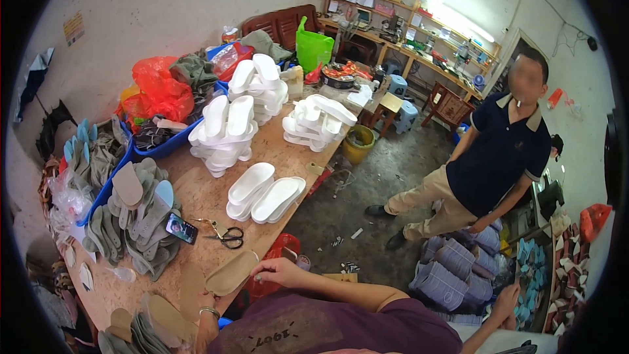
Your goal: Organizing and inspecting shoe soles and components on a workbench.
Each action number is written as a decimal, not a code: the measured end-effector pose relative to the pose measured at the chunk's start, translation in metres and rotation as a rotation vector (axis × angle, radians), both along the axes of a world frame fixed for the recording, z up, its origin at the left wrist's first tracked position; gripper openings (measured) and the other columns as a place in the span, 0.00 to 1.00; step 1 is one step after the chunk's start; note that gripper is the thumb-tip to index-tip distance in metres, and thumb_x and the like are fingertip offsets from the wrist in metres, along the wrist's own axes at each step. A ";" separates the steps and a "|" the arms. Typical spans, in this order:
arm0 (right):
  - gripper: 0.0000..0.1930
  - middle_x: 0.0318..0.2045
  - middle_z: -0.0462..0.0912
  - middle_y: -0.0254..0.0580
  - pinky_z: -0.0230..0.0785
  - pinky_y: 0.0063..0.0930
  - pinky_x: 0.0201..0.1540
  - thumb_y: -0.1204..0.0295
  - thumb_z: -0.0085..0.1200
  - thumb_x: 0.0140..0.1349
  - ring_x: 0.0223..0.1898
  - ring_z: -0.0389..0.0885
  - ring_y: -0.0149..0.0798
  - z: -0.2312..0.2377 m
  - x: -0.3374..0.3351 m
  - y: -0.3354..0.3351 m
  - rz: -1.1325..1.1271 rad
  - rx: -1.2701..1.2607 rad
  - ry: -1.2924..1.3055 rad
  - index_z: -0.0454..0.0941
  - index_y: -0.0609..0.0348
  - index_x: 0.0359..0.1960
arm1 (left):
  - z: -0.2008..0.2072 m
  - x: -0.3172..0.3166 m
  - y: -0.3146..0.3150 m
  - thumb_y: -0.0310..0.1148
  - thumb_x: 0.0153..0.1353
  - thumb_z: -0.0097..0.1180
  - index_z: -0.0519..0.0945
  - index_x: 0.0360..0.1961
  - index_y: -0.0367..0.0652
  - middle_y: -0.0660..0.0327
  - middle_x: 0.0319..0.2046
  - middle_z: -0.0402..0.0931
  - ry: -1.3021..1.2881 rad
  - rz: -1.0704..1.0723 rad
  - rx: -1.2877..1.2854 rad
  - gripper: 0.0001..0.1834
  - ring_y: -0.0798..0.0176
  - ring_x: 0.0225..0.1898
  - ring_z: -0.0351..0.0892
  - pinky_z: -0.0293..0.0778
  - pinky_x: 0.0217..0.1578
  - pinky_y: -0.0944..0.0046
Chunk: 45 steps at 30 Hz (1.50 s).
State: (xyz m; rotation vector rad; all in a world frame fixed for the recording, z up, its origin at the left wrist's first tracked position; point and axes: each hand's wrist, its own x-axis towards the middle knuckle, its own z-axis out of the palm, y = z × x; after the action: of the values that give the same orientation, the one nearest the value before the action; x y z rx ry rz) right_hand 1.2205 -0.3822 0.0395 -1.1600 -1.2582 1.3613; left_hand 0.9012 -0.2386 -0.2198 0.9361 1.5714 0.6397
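Note:
My left hand [207, 307], with a bracelet at the wrist, is closed at the lower end of a tan insole [232, 274] by the table edge. Its fingers are partly hidden. Another brown insole [191, 288] lies just left of that hand. My right hand [280, 271] is near the other end of the tan insole, fingers loosely stretched out and nothing visible in them. Black-handled scissors [229, 238] and a lit phone [181, 229] lie farther up the table. Grey sandal pieces [149, 329] are stacked beside my left forearm.
Stacks of white soles [262, 193] stand on the table [196, 190], with grey straps and insoles [141, 223] and blue bins [171, 141] at left. A red basket [283, 249] sits below the edge. A person [501, 137] stands right, near bundles [452, 275]; another hand [506, 301] shows lower right.

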 end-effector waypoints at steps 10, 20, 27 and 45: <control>0.08 0.27 0.78 0.34 0.66 0.15 0.29 0.71 0.48 0.62 0.26 0.73 0.21 0.073 0.095 -0.025 -0.641 0.010 0.240 0.76 0.63 0.37 | 0.018 0.004 0.009 0.19 0.49 0.49 0.73 0.18 0.29 0.51 0.14 0.74 0.148 -0.068 -0.069 0.06 0.60 0.10 0.71 0.67 0.10 0.64; 0.03 0.25 0.78 0.38 0.66 0.21 0.28 0.77 0.54 0.54 0.26 0.75 0.32 0.112 0.076 -0.052 -0.289 0.436 -0.099 0.78 0.64 0.29 | 0.010 -0.011 0.018 0.30 0.51 0.48 0.76 0.18 0.34 0.54 0.11 0.73 -0.178 -0.028 -0.236 0.11 0.64 0.08 0.67 0.59 0.08 0.67; 0.07 0.22 0.79 0.42 0.69 0.26 0.21 0.73 0.62 0.49 0.20 0.78 0.38 0.169 0.064 -0.037 0.016 1.041 -0.225 0.79 0.65 0.25 | 0.005 -0.015 0.019 0.31 0.51 0.51 0.76 0.18 0.34 0.58 0.13 0.71 0.005 -0.033 -0.011 0.11 0.65 0.12 0.69 0.62 0.11 0.65; 0.08 0.32 0.80 0.41 0.71 0.33 0.37 0.69 0.51 0.55 0.35 0.78 0.44 -0.029 0.032 -0.010 0.067 0.241 -0.811 0.79 0.56 0.33 | -0.008 -0.031 0.018 0.30 0.48 0.57 0.80 0.32 0.35 0.61 0.22 0.76 0.086 0.061 0.058 0.11 0.68 0.22 0.73 0.69 0.22 0.69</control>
State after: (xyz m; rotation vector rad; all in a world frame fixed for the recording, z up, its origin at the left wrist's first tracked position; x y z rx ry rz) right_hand 1.2528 -0.3920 0.0102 -1.5660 -1.9726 0.7436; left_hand 0.8699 -0.2207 -0.2278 0.9726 1.6710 0.6986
